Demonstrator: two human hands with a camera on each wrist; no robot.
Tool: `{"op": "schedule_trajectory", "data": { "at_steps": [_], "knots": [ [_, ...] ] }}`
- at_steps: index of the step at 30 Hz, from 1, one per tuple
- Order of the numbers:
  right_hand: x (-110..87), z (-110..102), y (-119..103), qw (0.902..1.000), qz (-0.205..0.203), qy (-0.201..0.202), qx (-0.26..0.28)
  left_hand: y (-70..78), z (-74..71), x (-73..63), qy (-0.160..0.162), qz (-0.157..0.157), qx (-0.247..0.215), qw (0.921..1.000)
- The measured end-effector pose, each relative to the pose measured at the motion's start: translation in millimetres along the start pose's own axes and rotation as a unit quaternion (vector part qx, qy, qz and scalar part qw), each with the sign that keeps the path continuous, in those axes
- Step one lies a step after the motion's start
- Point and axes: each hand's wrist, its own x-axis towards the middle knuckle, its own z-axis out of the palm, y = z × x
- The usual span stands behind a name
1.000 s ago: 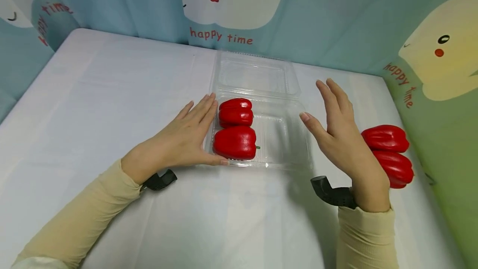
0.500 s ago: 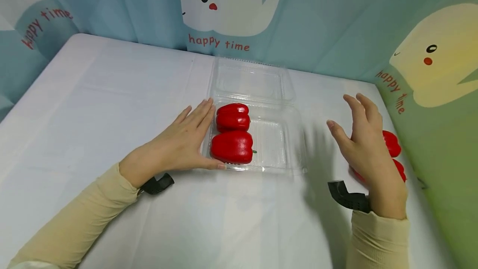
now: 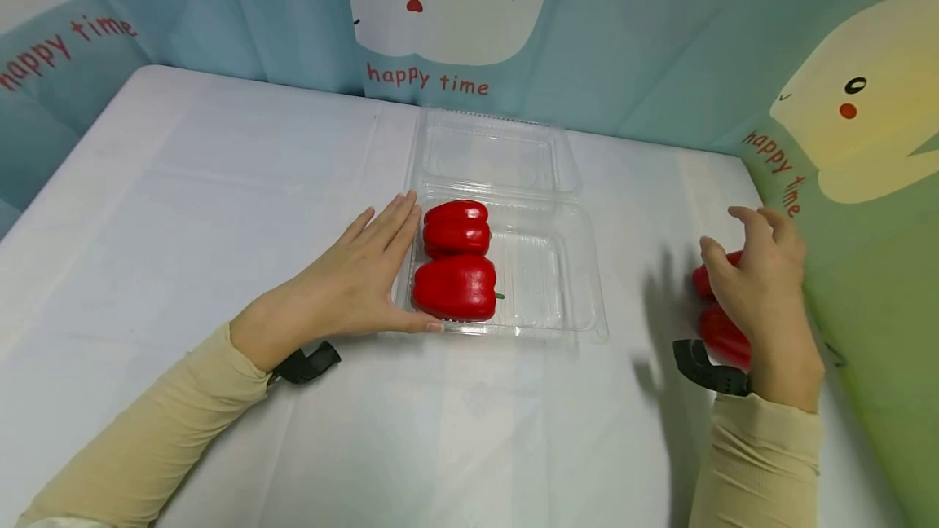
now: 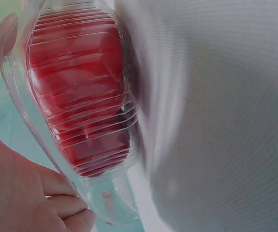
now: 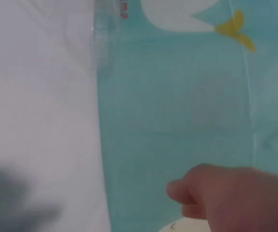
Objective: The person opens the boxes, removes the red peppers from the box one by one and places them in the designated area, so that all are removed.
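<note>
Two red bell peppers, a front one (image 3: 455, 288) and a rear one (image 3: 456, 231), lie in the left half of a clear plastic clamshell container (image 3: 592, 279). My left hand (image 3: 333, 288) rests against the container's left rim, fingers straight, thumb along the front corner. In the left wrist view the peppers (image 4: 78, 58) show red through the ribbed wall. Over at the right, my right hand (image 3: 766, 296) hovers above two more bell peppers, a nearer one (image 3: 722, 335) and a farther one (image 3: 704, 279), both partly hidden. Its fingers are loosely bent and grip nothing.
The container's hinged lid (image 3: 490, 155) lies flat open towards the back. A white cloth (image 3: 220, 186) covers the table. A printed curtain (image 3: 645, 39) hangs along the back and right edges.
My right hand has moved right, away from the container, to over the right-hand peppers, and its fingers have bent more. My left hand has stayed at the container's rim.
</note>
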Motion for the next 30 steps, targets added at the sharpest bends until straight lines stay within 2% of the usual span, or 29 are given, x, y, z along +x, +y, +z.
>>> {"op": "schedule_trajectory", "data": {
  "at_steps": [3, 6, 11, 18, 22, 26, 30],
  "knots": [
    [1.8, -2, 9, 0.9988, 0.04, -0.015, -0.022, 0.0, -0.3, 0.3, 0.001, 0.003, -0.002, 1.0],
    [2.9, -3, 17, 0.9938, 0.083, -0.046, -0.057, 0.0, -0.2, 0.6, 0.004, 0.004, -0.002, 1.0],
    [3.9, 0, 28, 0.9831, 0.11, -0.101, -0.107, -0.6, 0.3, 0.3, 0.003, 0.002, -0.003, 1.0],
    [1.4, 0, 28, 0.9804, 0.093, -0.124, -0.122, 0.2, -0.3, -0.2, 0.007, 0.006, -0.003, 1.0],
    [-0.3, 3, 24, 0.9834, 0.06, -0.129, -0.112, 0.0, -0.1, -0.4, 0.013, 0.008, 0.001, 0.9999],
    [0.6, 11, 15, 0.9879, 0.021, -0.116, -0.101, -0.6, 0.4, -0.5, 0.015, 0.008, 0.002, 0.9998],
    [2.0, 17, 5, 0.9878, 0.0, -0.127, -0.091, 0.0, 0.3, -1.0, 0.016, 0.007, 0.002, 0.9998]
  ]
}}
